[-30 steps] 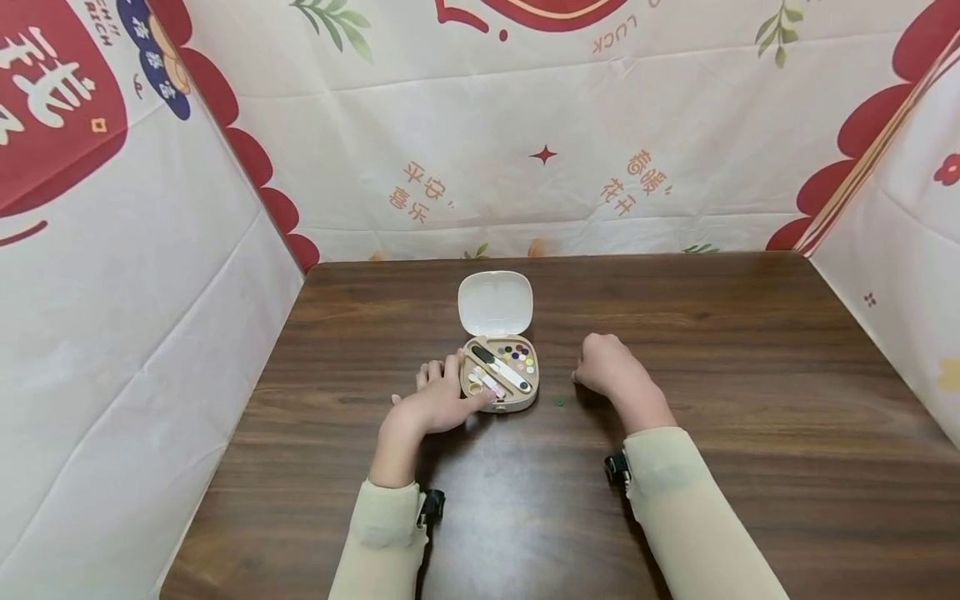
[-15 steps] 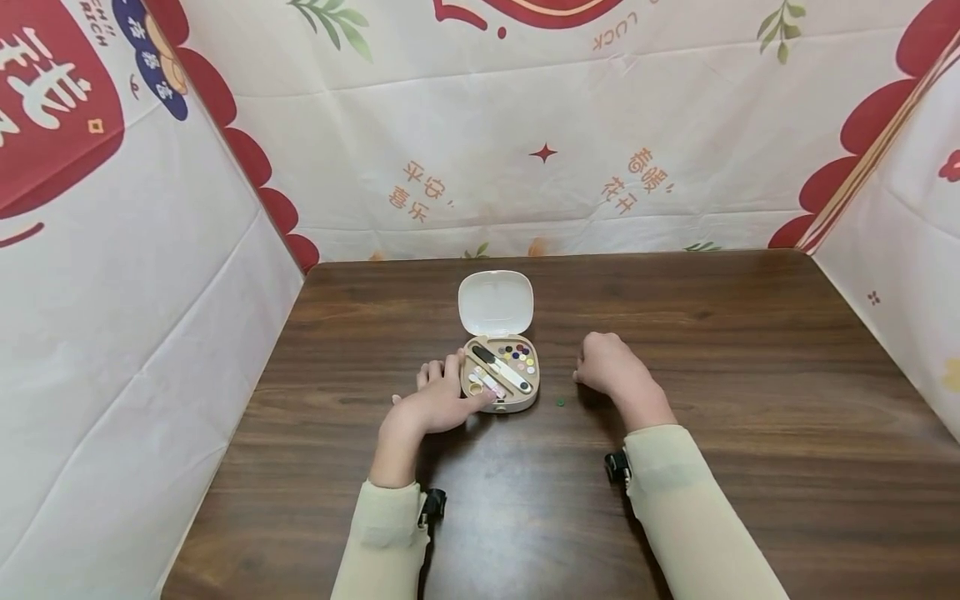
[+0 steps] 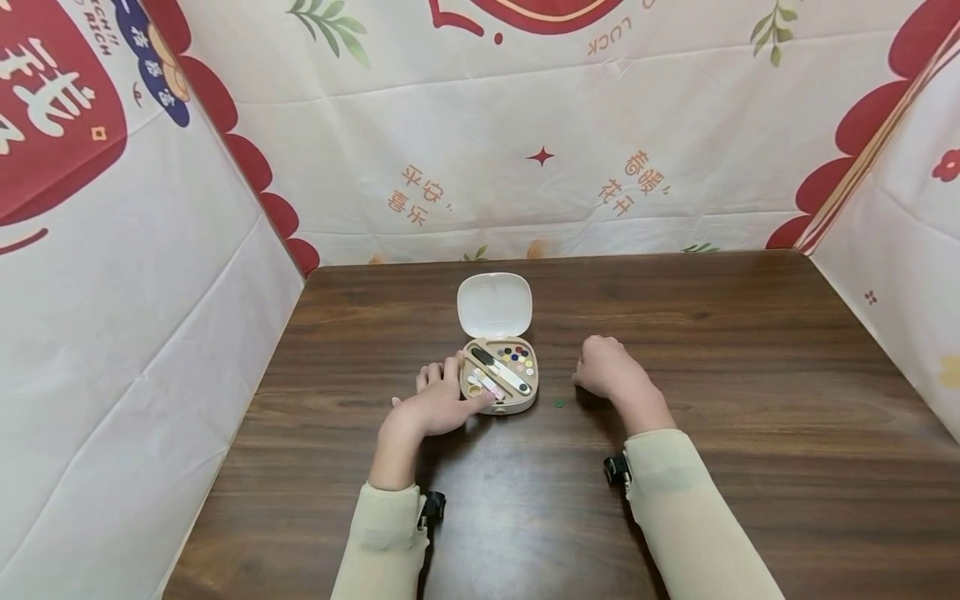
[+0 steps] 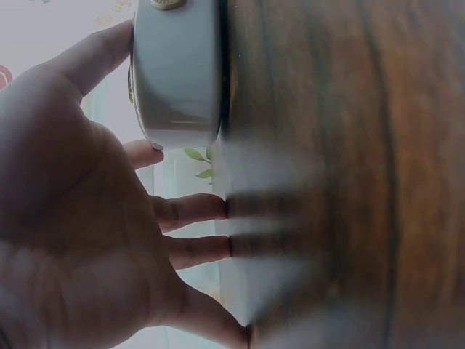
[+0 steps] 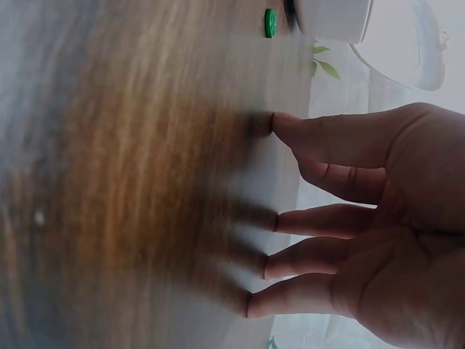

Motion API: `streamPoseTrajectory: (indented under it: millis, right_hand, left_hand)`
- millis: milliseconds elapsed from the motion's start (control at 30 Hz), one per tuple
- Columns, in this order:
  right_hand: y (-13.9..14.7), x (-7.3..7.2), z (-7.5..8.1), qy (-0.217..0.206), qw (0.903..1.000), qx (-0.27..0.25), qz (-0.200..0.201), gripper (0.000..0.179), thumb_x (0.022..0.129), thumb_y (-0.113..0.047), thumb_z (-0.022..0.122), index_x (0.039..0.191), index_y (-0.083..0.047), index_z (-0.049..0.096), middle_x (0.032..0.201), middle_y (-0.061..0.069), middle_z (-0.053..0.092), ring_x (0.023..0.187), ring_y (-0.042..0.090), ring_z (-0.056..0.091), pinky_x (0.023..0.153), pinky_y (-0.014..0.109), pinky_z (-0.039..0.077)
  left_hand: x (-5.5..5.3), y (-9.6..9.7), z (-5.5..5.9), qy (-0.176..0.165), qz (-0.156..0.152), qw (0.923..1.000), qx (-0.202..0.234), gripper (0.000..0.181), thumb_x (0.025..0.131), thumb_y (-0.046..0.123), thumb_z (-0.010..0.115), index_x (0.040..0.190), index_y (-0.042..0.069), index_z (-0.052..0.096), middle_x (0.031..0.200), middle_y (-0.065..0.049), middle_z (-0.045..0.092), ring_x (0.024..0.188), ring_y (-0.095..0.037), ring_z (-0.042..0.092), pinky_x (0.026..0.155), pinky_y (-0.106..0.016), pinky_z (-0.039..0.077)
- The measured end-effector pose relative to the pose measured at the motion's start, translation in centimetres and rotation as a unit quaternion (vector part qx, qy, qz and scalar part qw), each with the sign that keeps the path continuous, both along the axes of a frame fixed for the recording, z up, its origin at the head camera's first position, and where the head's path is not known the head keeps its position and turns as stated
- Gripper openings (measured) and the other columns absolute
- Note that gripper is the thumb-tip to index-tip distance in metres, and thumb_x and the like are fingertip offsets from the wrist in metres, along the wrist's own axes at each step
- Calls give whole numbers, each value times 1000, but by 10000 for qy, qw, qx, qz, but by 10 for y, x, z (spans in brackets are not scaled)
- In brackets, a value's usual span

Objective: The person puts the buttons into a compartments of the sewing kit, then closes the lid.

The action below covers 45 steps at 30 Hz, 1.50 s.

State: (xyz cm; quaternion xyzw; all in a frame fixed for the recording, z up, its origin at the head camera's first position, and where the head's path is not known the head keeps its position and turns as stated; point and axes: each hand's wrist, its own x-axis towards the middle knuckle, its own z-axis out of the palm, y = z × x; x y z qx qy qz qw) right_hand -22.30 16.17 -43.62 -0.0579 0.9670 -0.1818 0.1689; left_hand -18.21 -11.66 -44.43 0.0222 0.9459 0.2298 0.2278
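Observation:
A small cream sewing kit box (image 3: 517, 407) sits on the table with its white lid (image 3: 495, 305) raised behind it. Inside lie several colourful round buttons (image 3: 519, 357), a long black-and-white tool (image 3: 501, 370) and some small pale and pink pieces. My left hand (image 3: 435, 407) touches the box's front left corner with thumb and index finger, its other fingers spread down to the table. Beside the box lies a small green button (image 3: 559, 403). To its right, my right hand (image 3: 611, 367) rests its bent fingertips on the table. Nothing shows between them in the right wrist view.
The dark wood table (image 3: 720, 350) is walled at the back and both sides by a printed white cloth (image 3: 525, 108). Small black cameras (image 3: 617, 469) sit at the sleeve cuffs. The green button lies between the box and my right hand.

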Motion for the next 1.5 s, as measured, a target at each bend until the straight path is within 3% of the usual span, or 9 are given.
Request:
streamPoseTrajectory:
  millis: [233,400,533,667,800,1033,1267,1367,1500]
  right_hand:
    - [1,-1,-3,128,9999,-15,-8,41,91,-11,52,53,-15,38,54,-1,31,55,18,36,56,31,36]
    - [6,-1,-2,-91,9991,-406,-91,46,93,-13,52,51,-17,36,50,-3,28,48,15,30,56,30,37]
    - [11,-2,5,-297,9955,-811,-390,46,95,-18,57,51,-17,42,48,-2,42,47,14,35,56,29,39]
    - [16,-5,11,-376,9919,-1044,-613,34,97,-19,55,64,-11,55,80,8,68,60,18,47,59,31,41]
    - [19,-6,18,-271,9920,-1056,-636,23,98,-18,53,82,-6,64,115,10,68,79,20,56,66,32,43]
    - [19,-7,33,419,9929,-941,-588,24,96,-26,59,83,-8,65,84,7,64,75,22,55,71,35,44]
    - [2,-6,43,939,9891,-1029,-484,21,94,-27,62,85,-9,65,94,10,66,80,25,57,73,37,47]
    - [-8,-5,45,1030,9872,-1139,-420,20,94,-25,63,83,-9,66,120,18,64,107,36,60,88,47,48]
    - [-21,-4,47,1125,9850,-1248,-381,18,92,-23,65,80,-10,66,152,26,38,139,51,35,112,58,33]
  left_hand:
    - [-1,-1,2,27,-31,10000,-36,100,81,82,46,158,35,3,163,-14,13,153,-34,1,99,-85,9]
    - [-1,0,2,83,-77,9999,-116,100,81,82,46,158,34,3,162,-15,15,153,-34,3,99,-85,10]
    - [1,1,2,94,-75,9998,-132,99,82,82,46,158,33,5,161,-15,16,153,-34,4,99,-85,11]
    - [1,1,1,115,-60,9999,-109,99,82,82,46,157,34,6,161,-14,16,153,-34,3,99,-85,11]
    - [2,0,0,83,-61,9999,-109,98,82,82,45,158,34,4,162,-13,14,153,-33,2,99,-85,10]
    - [2,1,1,67,-28,9999,-94,96,83,81,45,157,36,4,163,-13,14,153,-32,3,100,-84,10]
    - [3,1,3,79,-6,10000,-11,97,83,80,45,158,33,4,163,-14,13,153,-33,1,100,-85,9]
    - [3,0,3,90,3,10000,-10,98,83,80,45,158,32,4,163,-14,12,153,-34,1,100,-85,9]
    - [3,1,2,73,-26,10000,-12,98,83,80,46,158,32,4,163,-14,12,153,-34,1,100,-85,9]
